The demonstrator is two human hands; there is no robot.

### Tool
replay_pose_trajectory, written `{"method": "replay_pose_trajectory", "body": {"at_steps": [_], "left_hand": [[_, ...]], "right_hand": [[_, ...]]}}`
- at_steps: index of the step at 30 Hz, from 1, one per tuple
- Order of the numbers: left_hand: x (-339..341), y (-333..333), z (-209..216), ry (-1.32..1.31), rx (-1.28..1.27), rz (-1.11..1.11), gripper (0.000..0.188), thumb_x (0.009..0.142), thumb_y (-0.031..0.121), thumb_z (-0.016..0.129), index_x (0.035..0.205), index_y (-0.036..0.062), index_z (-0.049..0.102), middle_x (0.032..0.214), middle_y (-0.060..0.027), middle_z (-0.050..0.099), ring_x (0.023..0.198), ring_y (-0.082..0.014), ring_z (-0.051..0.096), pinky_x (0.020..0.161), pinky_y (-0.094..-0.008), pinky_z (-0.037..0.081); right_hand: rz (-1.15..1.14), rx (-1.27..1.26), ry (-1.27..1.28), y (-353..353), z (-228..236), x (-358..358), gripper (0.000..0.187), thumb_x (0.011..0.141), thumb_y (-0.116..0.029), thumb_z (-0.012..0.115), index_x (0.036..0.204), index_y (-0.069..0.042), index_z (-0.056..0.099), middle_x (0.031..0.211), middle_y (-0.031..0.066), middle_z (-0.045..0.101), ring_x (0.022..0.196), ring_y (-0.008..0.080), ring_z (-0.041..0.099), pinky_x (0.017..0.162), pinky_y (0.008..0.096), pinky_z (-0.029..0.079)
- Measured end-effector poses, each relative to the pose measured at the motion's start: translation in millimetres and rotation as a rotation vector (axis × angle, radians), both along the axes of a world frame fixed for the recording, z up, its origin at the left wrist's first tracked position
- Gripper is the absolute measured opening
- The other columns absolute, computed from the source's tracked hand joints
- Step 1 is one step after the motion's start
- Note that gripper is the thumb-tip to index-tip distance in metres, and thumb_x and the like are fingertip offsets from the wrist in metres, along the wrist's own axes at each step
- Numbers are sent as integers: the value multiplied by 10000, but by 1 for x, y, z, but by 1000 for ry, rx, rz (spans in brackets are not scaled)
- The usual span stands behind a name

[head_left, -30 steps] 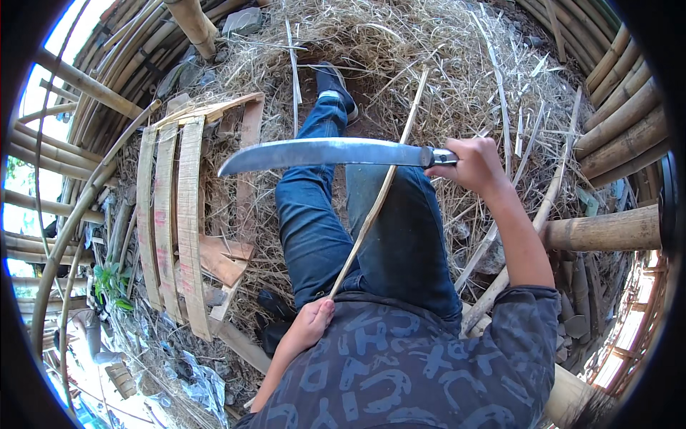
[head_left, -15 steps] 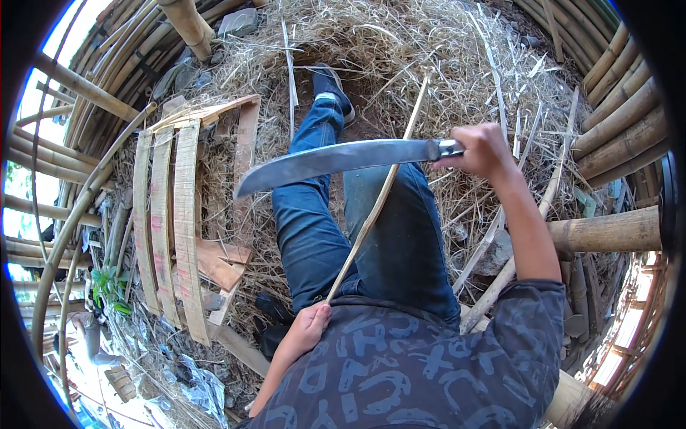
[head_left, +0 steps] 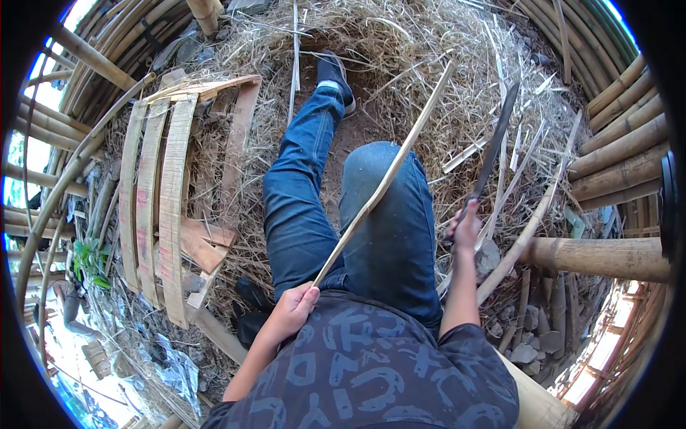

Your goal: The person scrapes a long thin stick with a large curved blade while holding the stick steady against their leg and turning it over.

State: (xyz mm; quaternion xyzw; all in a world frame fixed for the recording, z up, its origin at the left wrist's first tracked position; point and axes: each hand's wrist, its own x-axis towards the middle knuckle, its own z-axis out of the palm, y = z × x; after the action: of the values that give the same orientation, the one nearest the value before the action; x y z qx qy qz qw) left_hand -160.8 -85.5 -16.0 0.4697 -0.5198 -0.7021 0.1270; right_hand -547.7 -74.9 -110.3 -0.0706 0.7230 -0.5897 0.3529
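My left hand (head_left: pixel 294 307) is closed round the lower end of a long, slightly crooked wooden stick (head_left: pixel 369 203) at my waist. The stick slants up and to the right across my bent right knee, and its pale far end lies over the straw. My right hand (head_left: pixel 466 227), beside my right thigh, grips the handle of a machete (head_left: pixel 494 146). The blade points away from me, seen nearly edge-on, to the right of the stick and apart from it.
Dry straw (head_left: pixel 400 43) covers the ground ahead. A slatted wooden pallet (head_left: pixel 175 207) lies at left. Bamboo poles (head_left: pixel 618 150) form walls on both sides, and a thick bamboo pole (head_left: pixel 597 259) juts in from the right. Stones (head_left: pixel 525 354) lie near my right elbow.
My right hand has come down and back toward my thigh, swinging the machete from lying across the stick to pointing away at its right. The stick's far end has shifted right.
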Motion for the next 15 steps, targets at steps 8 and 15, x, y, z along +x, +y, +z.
{"method": "replay_pose_trajectory", "body": {"at_steps": [8, 15], "left_hand": [[0, -1, -5, -22, 36, 4, 330, 1010, 242, 407, 742, 55, 455, 608, 61, 390, 544, -48, 338, 501, -225, 309], [-8, 5, -9, -69, 7, -8, 333, 1011, 259, 407, 758, 50, 464, 617, 61, 387, 562, -46, 340, 513, -223, 310]], "right_hand": [[267, -64, 237, 2, 23, 10, 580, 848, -592, 565, 616, -70, 469, 476, -13, 445, 415, 94, 490, 388, 265, 372], [964, -112, 1093, -68, 127, 11, 585, 688, -617, 712, 584, -59, 571, 497, 63, 546, 469, 223, 585, 478, 328, 450]]}}
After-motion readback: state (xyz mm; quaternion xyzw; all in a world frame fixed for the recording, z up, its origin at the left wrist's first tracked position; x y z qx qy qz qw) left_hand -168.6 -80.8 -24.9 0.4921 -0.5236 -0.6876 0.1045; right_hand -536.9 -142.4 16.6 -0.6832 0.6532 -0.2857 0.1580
